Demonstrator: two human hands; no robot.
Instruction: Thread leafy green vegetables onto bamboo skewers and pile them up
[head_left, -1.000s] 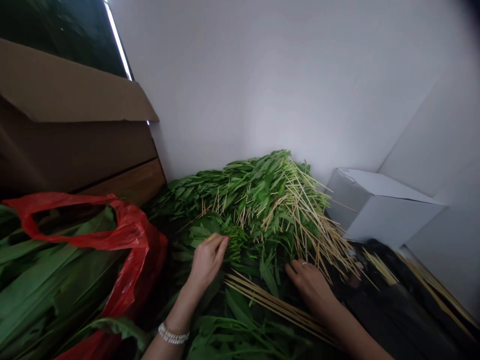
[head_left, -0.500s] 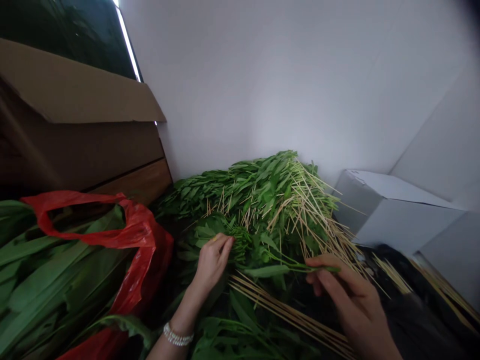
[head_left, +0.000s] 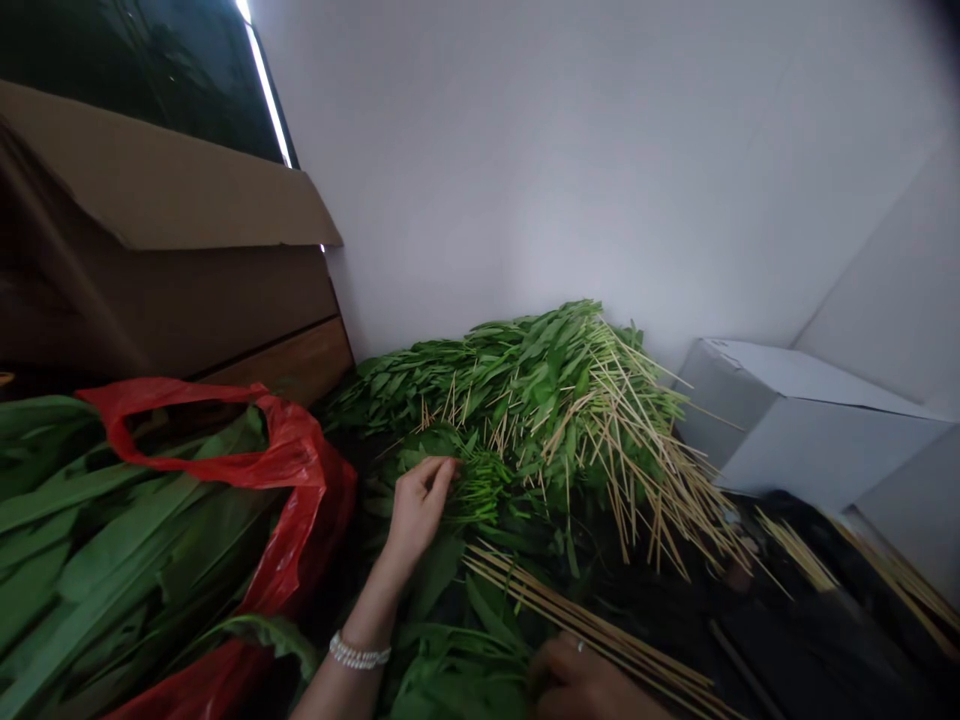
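My left hand (head_left: pixel 421 500), with a beaded bracelet at the wrist, is closed with fingertips pinched beside a bunch of green stems (head_left: pixel 480 485); what it holds, if anything, is too small to make out. Low in the view, my right hand (head_left: pixel 581 680) wears a ring and reaches to a heap of green leaves (head_left: pixel 457 670); its fingers are blurred and partly hidden. Thin wooden sticks (head_left: pixel 585 620) lie in a loose row just above the right hand. Against the wall rises a large pile of leafy bunches on sticks (head_left: pixel 540 370).
A red plastic bag (head_left: pixel 300 500) full of long leaves (head_left: pixel 105 560) stands at the left, with a cardboard box (head_left: pixel 187 210) behind it. At the right are a white box (head_left: pixel 817 430), more sticks (head_left: pixel 799 550) and dark plastic.
My right hand has moved down and left to the leaf heap, and the leafy stem it held earlier no longer shows in it. My left hand stays near the green stems. The view has shifted slightly.
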